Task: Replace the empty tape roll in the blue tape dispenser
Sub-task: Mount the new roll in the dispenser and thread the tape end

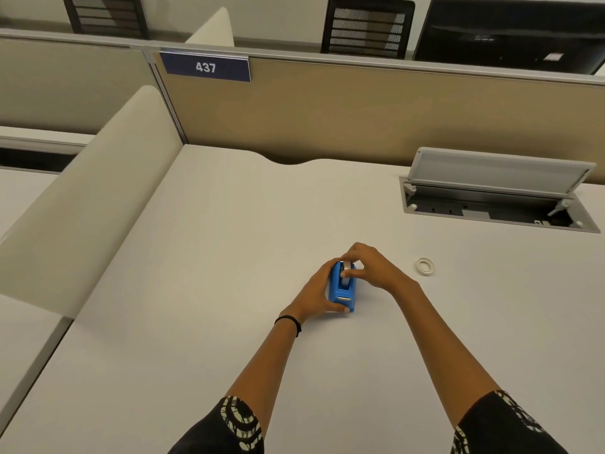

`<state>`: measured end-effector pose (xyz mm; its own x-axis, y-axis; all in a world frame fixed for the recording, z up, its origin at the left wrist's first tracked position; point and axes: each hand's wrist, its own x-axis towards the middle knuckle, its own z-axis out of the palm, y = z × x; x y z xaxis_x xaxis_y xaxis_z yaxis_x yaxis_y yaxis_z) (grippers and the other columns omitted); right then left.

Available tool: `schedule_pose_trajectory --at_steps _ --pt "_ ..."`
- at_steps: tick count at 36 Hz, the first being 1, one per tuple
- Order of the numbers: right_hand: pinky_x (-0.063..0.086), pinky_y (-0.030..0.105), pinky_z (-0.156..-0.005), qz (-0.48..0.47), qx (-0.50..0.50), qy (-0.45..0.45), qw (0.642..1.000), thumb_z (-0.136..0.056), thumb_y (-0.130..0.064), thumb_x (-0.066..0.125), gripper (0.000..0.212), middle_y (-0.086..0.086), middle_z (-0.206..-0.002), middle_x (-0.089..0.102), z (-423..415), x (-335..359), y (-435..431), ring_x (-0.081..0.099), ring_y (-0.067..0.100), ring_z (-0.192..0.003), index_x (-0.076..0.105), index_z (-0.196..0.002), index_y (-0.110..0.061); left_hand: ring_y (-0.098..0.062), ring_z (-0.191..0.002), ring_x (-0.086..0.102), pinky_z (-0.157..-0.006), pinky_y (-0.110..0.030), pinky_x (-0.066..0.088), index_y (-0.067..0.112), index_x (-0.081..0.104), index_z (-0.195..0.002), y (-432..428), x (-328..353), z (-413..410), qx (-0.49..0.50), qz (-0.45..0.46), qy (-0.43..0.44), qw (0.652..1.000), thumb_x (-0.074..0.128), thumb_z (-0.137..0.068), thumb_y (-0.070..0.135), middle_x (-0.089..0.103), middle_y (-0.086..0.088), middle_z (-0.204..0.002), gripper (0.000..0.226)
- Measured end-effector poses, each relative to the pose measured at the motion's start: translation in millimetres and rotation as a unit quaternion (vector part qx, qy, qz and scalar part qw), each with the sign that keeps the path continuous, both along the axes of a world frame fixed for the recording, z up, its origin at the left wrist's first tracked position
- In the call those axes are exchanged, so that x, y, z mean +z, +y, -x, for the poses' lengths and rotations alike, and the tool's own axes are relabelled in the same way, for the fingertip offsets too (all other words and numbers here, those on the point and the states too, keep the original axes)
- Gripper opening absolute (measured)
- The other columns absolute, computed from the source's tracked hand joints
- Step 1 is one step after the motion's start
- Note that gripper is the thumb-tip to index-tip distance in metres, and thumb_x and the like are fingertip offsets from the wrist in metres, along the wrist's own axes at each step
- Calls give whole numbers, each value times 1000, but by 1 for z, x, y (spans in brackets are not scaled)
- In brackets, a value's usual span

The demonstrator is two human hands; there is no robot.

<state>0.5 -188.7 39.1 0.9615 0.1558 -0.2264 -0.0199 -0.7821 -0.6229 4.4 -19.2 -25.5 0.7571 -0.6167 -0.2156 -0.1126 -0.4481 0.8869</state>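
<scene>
Dispenser (pixel 342 291) sits clasped by the left hand (pixel 319 291); right hand (pixel 368 265) pinches the roll (pixel 346 273). Tugging crooked could jam it or tip the base.

Across the lower and middle frame you see a pale desk (pixel 212 257), its far edge cut by a shallow curved notch at centre. At right, a cable hatch (pixel 491 204) is set into the desk with its grey lid tilted open. Behind the desk runs a tan partition (pixel 327 109); at its upper left hangs a blue number plate (pixel 206 67) reading 437. A cream side divider (pixel 85 198) slants along the left. Beyond the partition, at the top of the frame, you have two black mesh chairs (pixel 366 27) and, upper right, a dark monitor (pixel 510 34).
</scene>
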Motion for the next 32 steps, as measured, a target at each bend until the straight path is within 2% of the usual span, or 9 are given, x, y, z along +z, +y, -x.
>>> schedule_pose_trajectory --at_steps 4,9,13,16,20,22,24,26,32 --pt "49 30 -85 -53 -38 -4 998 -80 -16 71 28 6 -102 63 2 -1 -1 59 19 -94 58 -105 -13 -3 -129 30 -99 -12 25 38 4 -143 0 0 1 -3 -11 -7 1000 82 -65 35 24 6 -152 111" --pt "49 19 -77 -104 -75 -30 991 -79 -16 72 23 4 -90 66 5 -4 -2 62 12 -83 53 -91 -8 -11 -136 29 -103 -22 26 59 -1 -134 1 2 1 -15 -18 -27 999 80 -67 41 21 9 -153 106" --pt "49 12 -73 -137 -112 -48 983 -81 -17 70 19 3 -84 66 8 -9 -2 62 8 -77 59 -87 -3 4 -127 27 -102 -18 26 64 -2 -130 1 2 0 -20 -17 -44 999 80 -67 41 22 13 -152 106" --pt "48 5 -70 -147 -128 -64 979 -84 -20 66 15 -1 -83 65 11 -9 0 62 4 -77 61 -86 -7 25 -115 26 -95 0 24 65 1 -129 2 0 0 -27 -9 -56 998 80 -66 41 24 29 -140 104" --pt "45 5 -70 -139 -126 -79 979 -91 -22 57 8 -7 -82 63 17 -6 1 59 0 -78 61 -85 -18 9 -115 34 -89 -2 26 68 10 -122 2 1 1 -16 -18 -58 998 80 -64 44 27 37 -128 94" --pt "44 3 -73 -135 -131 -95 978 -93 -22 53 12 -7 -88 64 22 -6 0 59 1 -81 62 -90 -16 9 -113 35 -83 4 28 68 12 -121 2 1 1 -14 -13 -58 998 80 -63 45 25 47 -123 92" --pt "42 1 -78 -131 -137 -117 975 -93 -23 52 14 -7 -96 63 30 -7 -1 58 1 -87 62 -99 -14 9 -114 35 -84 3 27 68 12 -120 2 2 2 -11 -13 -57 998 80 -63 45 25 46 -123 92" --pt "42 3 -81 -115 -128 -145 974 -91 -21 56 17 -5 -104 62 39 -10 -1 57 2 -93 60 -106 -14 8 -115 35 -87 -1 26 67 13 -120 2 3 2 -9 -14 -53 998 81 -63 43 27 39 -126 92" --pt "46 27 -90 -69 -71 -180 979 -84 -16 66 26 7 -110 62 60 -19 8 57 17 -98 58 -108 -9 6 -118 36 -93 -5 28 62 14 -125 2 6 4 -12 -15 -47 999 81 -64 40 29 28 -134 93"
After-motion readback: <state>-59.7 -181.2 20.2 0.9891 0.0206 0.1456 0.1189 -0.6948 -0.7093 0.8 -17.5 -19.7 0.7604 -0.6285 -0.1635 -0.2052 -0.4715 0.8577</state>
